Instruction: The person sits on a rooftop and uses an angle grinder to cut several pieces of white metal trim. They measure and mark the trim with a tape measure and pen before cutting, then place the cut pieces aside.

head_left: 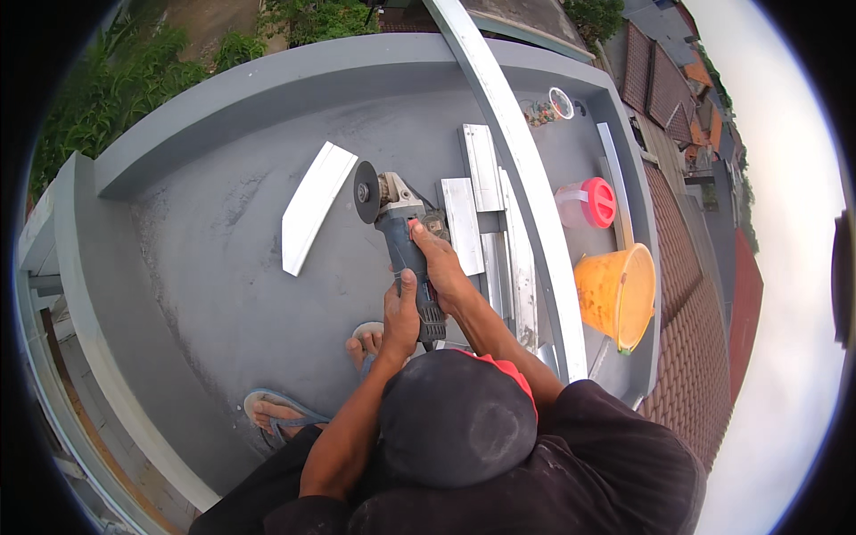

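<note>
An angle grinder (pixel 406 245) with a dark blue-grey body and a metal head is held in both my hands. Around the lower body, on its left side, wraps my left hand (pixel 401 314). My right hand (pixel 435 259) grips the right side higher up, with a finger or thumb beside a red part near the head. A dark round disc (pixel 366 192) sits at the grinder's far left end; whether it spins cannot be told. Just left of the disc, apart from it, a short white metal piece (pixel 314 212) with angled ends lies on the grey floor (pixel 223 196).
A long white metal bar (pixel 526 160) crosses right of my hands. Shorter metal pieces (pixel 462 223) lie beside it. Beyond stand an orange bucket (pixel 615 290), a pink-lidded container (pixel 588 203) and a clear tub (pixel 551 109). A low grey wall (pixel 294 89) borders the floor. My sandalled foot (pixel 276 415) is lower left.
</note>
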A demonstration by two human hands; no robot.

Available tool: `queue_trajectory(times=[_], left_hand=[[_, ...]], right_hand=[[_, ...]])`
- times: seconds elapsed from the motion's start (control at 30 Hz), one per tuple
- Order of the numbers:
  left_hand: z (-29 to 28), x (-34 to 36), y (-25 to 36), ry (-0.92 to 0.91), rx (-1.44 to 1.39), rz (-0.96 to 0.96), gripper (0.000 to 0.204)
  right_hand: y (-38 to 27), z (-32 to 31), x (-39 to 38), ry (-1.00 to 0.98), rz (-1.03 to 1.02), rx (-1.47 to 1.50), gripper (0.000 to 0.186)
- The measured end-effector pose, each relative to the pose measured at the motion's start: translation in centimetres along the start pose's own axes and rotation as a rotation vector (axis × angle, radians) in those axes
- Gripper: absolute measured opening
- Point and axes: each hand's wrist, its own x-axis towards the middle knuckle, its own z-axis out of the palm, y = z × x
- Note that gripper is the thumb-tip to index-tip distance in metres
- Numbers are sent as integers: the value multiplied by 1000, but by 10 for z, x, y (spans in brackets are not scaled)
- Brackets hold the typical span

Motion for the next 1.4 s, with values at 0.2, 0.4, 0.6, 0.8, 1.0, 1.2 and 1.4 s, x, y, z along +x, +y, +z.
queue_trajectory(times=[0.2,0.4,0.6,0.8,1.0,1.2,1.4], left_hand=[[15,-3,-5,-17,192,74,87],[-12,3,14,-67,296,56,95],[-66,25,91,101,1373,248,93],[-148,68,134,568,1753,596,90],[-141,55,135,351,1812,212,90],[-151,39,93,511,1587,491,87],[-152,39,94,485,1569,473,88]], right_hand=[[5,-15,-6,77,26,0,71],[18,-8,5,52,-69,-23,73],[-19,-19,1,62,-68,-256,47],[-67,-35,27,-236,-93,-781,59],[-53,-49,39,-183,-66,-1075,81],[-34,-34,43,-204,-89,-1093,78],[-24,-35,53,-189,-121,-1211,77]])
